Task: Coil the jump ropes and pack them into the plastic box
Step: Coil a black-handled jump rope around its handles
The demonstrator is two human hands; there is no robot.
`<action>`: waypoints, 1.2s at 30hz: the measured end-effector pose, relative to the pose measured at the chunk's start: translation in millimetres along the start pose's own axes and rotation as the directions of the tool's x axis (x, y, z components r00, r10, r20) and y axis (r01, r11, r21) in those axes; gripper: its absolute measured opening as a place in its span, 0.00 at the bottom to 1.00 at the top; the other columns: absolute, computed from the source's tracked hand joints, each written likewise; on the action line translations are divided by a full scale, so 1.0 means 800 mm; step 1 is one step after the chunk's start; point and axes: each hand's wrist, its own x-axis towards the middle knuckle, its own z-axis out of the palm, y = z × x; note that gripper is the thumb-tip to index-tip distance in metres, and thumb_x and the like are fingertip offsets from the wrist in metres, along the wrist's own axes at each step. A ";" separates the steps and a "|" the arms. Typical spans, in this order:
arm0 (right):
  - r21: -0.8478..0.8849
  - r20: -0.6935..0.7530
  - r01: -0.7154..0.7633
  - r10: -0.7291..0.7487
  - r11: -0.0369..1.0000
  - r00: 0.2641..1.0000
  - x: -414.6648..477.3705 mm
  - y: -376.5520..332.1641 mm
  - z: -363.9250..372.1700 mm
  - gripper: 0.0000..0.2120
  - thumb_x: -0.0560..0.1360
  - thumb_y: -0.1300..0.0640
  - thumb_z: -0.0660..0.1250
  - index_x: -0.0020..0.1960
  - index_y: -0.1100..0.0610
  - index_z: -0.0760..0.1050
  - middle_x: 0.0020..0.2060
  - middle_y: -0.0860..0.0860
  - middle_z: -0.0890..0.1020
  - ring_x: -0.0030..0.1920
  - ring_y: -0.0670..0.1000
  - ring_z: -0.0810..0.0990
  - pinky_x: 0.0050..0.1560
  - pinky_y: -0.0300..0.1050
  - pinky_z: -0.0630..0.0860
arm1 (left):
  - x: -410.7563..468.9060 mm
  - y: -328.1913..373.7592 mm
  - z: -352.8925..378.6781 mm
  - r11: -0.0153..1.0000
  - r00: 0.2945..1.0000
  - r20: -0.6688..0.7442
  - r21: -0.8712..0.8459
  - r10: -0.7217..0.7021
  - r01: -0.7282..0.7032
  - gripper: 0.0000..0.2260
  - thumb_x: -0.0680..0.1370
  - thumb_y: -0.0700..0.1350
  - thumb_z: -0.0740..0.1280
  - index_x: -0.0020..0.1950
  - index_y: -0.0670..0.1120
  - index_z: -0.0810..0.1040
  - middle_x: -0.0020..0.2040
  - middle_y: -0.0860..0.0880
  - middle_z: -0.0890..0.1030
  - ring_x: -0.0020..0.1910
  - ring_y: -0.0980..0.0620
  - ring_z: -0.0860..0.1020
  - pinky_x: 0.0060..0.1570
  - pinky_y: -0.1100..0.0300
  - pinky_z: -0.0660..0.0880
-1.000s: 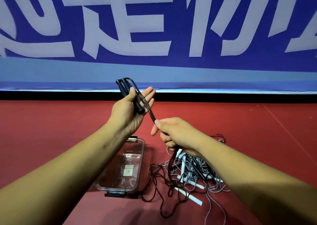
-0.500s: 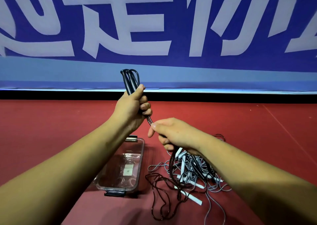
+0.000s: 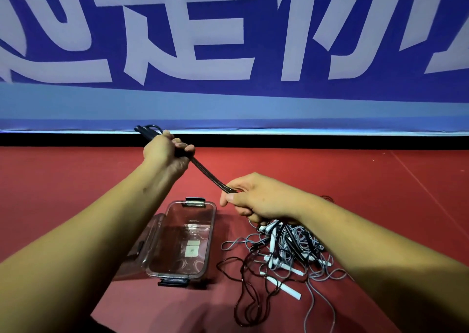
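Left hand (image 3: 165,152) and right hand (image 3: 258,197) grip one dark rope (image 3: 206,174); one plastic box (image 3: 212,231); pile (image 3: 291,246) count unclear.

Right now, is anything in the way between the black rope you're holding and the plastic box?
Nothing visible. The plastic box sits open below the left hand and right hand. The black rope trails loose into the tangled pile beside it.

The left hand (image 3: 166,152) grips the black handles (image 3: 146,131) of a dark jump rope (image 3: 206,173), raised to the far left. The rope runs doubled and taut, down and right into the right hand (image 3: 256,197), which is curled round it. Below them, on the red floor (image 3: 380,193), a clear plastic box (image 3: 212,228) stands open. Just right of it lies a tangled pile (image 3: 286,246) of grey ropes with white handles. A blue banner (image 3: 228,96) spans the far side.
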 end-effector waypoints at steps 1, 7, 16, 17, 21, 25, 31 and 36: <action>-0.039 -0.006 -0.006 0.005 0.999 1.000 0.003 0.001 0.003 0.09 0.82 0.57 0.59 0.53 0.59 0.77 0.26 0.50 0.67 0.23 0.48 0.63 0.28 0.42 0.60 | 0.000 0.003 0.001 0.998 1.000 0.003 -0.061 -0.010 0.010 0.15 0.84 0.39 0.51 0.38 0.47 0.64 0.24 0.52 0.60 0.19 0.56 0.60 0.25 0.64 0.62; -0.031 0.083 -0.032 0.034 0.999 0.996 0.010 0.008 0.015 0.10 0.82 0.59 0.58 0.56 0.61 0.77 0.23 0.47 0.67 0.25 0.49 0.63 0.30 0.43 0.59 | -0.003 -0.005 0.002 0.997 0.999 0.043 -0.073 0.004 -0.001 0.16 0.86 0.46 0.53 0.40 0.43 0.68 0.26 0.49 0.69 0.25 0.51 0.76 0.31 0.61 0.73; -0.156 -0.037 0.139 -0.146 0.978 0.989 -0.014 -0.022 -0.019 0.08 0.78 0.57 0.66 0.49 0.60 0.81 0.26 0.50 0.70 0.25 0.48 0.66 0.27 0.39 0.63 | -0.010 -0.028 -0.011 0.394 0.931 0.345 0.845 0.116 -0.362 0.11 0.81 0.42 0.65 0.40 0.47 0.68 0.30 0.46 0.70 0.22 0.51 0.67 0.26 0.61 0.66; -0.179 -0.098 0.156 -0.175 0.971 0.980 -0.016 -0.023 -0.029 0.07 0.78 0.58 0.67 0.47 0.60 0.82 0.24 0.48 0.70 0.24 0.47 0.66 0.26 0.37 0.62 | -0.014 -0.029 -0.013 0.233 0.915 0.398 0.886 0.062 -0.401 0.10 0.80 0.42 0.66 0.40 0.47 0.69 0.30 0.47 0.72 0.23 0.51 0.68 0.26 0.62 0.66; -0.248 -0.231 0.174 -0.233 0.953 0.945 -0.018 -0.015 -0.058 0.08 0.77 0.57 0.69 0.40 0.57 0.82 0.20 0.45 0.70 0.21 0.44 0.63 0.25 0.36 0.61 | -0.035 -0.038 -0.002 -0.160 0.879 0.469 0.864 -0.088 -0.477 0.07 0.80 0.43 0.67 0.43 0.46 0.71 0.32 0.49 0.74 0.30 0.50 0.71 0.30 0.60 0.64; -0.248 -0.294 0.165 -0.236 0.955 0.926 -0.015 -0.005 -0.066 0.09 0.76 0.56 0.70 0.38 0.54 0.81 0.20 0.45 0.70 0.24 0.47 0.65 0.30 0.41 0.63 | -0.047 -0.048 0.001 -0.186 0.872 0.444 0.857 -0.204 -0.480 0.03 0.80 0.41 0.65 0.49 0.42 0.73 0.33 0.46 0.78 0.32 0.46 0.76 0.32 0.59 0.71; -0.391 -0.434 0.095 -0.274 0.916 0.858 -0.016 0.007 -0.088 0.08 0.72 0.51 0.74 0.38 0.54 0.82 0.24 0.43 0.75 0.26 0.40 0.69 0.34 0.39 0.64 | -0.071 -0.043 0.004 0.186 0.758 0.356 0.934 -0.546 -0.304 0.07 0.83 0.42 0.60 0.47 0.42 0.70 0.26 0.45 0.71 0.21 0.51 0.68 0.23 0.64 0.63; -0.440 -0.489 0.043 -0.279 0.897 0.827 -0.017 0.014 -0.097 0.16 0.69 0.44 0.75 0.33 0.55 0.78 0.22 0.44 0.69 0.26 0.43 0.65 0.28 0.36 0.61 | -0.078 -0.039 0.005 0.344 0.626 0.414 0.908 -0.661 -0.238 0.24 0.80 0.64 0.56 0.41 0.43 0.70 0.27 0.47 0.64 0.25 0.51 0.63 0.30 0.59 0.60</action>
